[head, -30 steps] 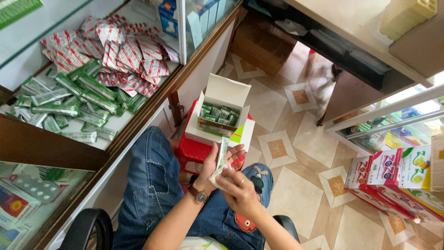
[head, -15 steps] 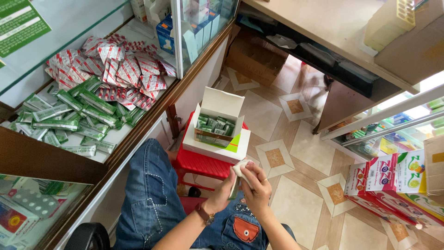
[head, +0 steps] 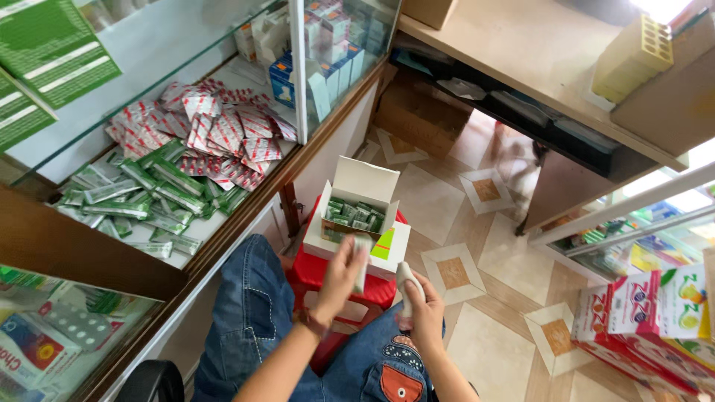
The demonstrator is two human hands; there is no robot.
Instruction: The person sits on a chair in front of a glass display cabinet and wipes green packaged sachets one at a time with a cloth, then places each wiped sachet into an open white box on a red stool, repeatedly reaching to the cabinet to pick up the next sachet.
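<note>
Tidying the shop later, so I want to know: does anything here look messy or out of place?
Yes. The green sachets and red-and-white sachets lie in loose, overlapping heaps on the glass cabinet shelf, not in rows. The open white box sits on a red stool, not a shelf. Nothing looks spilled or damaged.

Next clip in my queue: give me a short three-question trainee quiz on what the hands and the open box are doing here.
1. True or false: the open white box sits on a red stool.
2. Which hand is closer to the box? A) left hand B) right hand
3. Fill in: the loose packets on the glass cabinet shelf lie in two colour groups, red-and-white packets and ____ packets.

Key:
1. True; the box with small green packets inside rests on the stool, in front of the person's knees.
2. A; it holds a pale packet at the box's front edge, while the right hand grips a white item lower down.
3. green
</note>
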